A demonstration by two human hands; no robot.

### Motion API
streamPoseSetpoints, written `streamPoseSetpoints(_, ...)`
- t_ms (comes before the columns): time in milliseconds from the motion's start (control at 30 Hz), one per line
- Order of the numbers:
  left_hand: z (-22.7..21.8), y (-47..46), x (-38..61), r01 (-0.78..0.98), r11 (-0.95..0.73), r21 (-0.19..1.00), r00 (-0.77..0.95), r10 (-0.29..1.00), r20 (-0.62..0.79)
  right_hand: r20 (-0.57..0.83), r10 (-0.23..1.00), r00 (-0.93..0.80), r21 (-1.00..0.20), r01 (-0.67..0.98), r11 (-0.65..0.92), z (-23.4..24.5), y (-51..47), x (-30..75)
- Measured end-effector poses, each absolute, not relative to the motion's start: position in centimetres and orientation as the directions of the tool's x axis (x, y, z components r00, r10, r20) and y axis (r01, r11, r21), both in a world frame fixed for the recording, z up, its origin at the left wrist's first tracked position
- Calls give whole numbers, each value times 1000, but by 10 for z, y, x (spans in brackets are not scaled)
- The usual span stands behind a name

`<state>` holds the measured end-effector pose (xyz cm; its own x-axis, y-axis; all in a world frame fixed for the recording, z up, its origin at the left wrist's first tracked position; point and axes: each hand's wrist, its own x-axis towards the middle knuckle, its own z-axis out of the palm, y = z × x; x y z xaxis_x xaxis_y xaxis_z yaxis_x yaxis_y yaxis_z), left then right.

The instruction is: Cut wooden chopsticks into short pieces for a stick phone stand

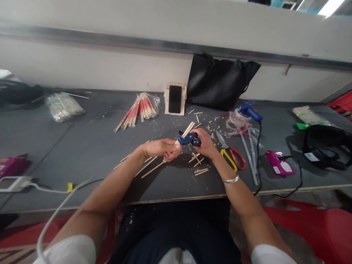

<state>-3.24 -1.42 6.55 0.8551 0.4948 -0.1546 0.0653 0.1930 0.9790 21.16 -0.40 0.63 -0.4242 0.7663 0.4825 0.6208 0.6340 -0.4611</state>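
My left hand (162,149) is closed around a few wooden chopsticks (187,129) that slant up to the right. My right hand (204,143) grips a blue cutter (188,139) whose jaws sit round those sticks, just above the grey table (82,146). Short cut pieces (199,163) and sawdust lie on the table under and right of my hands. More long sticks (150,165) lie beneath my left hand.
Red-and-yellow scissors (233,156), a blue glue gun (249,111), tape, a pink device (279,163) and cables lie to the right. Bundled chopsticks (139,109), a phone in a stand (175,99), a black bag (220,82) sit behind. A plastic packet (63,106) lies left.
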Motion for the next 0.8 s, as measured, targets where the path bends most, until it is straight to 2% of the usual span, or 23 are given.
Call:
streamPoseSetpoints(133,66,-15,-33,115,292,950,918,334,-214,489,758,-432,-456,614,644,5,-4,211)
streamPoseSetpoints(300,67,-16,-34,143,318,937,935,268,-234,517,720,-463,-421,595,685,4,-4,212)
streamPoseSetpoints(367,66,-16,-34,144,330,933,932,271,-239,511,713,-480,-402,600,692,5,-4,211)
streamPoseSetpoints(500,64,-16,-34,114,266,957,893,395,-216,485,709,-512,-370,614,697,6,-5,210)
streamPoseSetpoints(667,63,-13,-34,152,291,944,914,321,-246,479,719,-503,-369,629,685,4,-5,210)
streamPoseSetpoints(800,60,-10,-35,130,265,955,902,368,-225,486,735,-473,-377,645,664,4,-4,211)
